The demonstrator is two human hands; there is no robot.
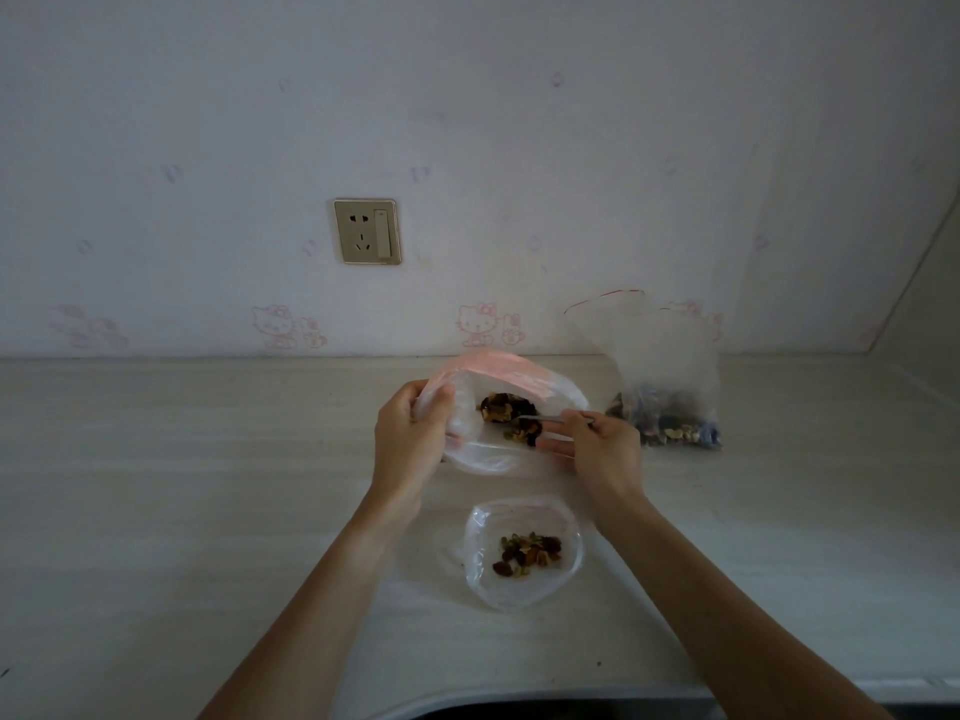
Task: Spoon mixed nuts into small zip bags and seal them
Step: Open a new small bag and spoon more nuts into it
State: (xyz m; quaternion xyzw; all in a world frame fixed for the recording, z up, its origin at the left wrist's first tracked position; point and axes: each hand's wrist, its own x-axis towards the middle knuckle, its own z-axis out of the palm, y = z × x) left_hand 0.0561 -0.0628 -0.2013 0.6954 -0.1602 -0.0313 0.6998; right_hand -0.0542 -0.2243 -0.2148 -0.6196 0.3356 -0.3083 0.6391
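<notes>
Nearest the camera, past a dark curved edge at the bottom of the view, lies one small clear plastic zip bag (522, 553) flat on the pale wood-grain tabletop (208, 485), its mouth gaping and a little heap of mixed nuts and dried fruit inside. Two bare forearms reach forward on either side of it.

Beyond that, a second clear zip bag with a pink strip along its mouth (498, 402) is held up off the tabletop. The left hand (410, 439) grips its left rim, fingers and thumb curled over the plastic and pulling the mouth wide. The right hand (602, 444) sits at the bag's right edge, pinching the handle of a thin metal spoon (545, 419) between thumb and fingers; the spoon's bowl end points left into the bag, among a dark clump of nuts. Some nuts lie just beside the right fingertips.

Farther right, well apart from both hands, one larger clear bag with a red-edged mouth (662, 387) stands against the wall, nuts piled in its bottom. That makes three bags in all.

On the far wall, papered with faint pink cartoon cats, one gold-framed socket with a switch (368, 231) is mounted to the left.
</notes>
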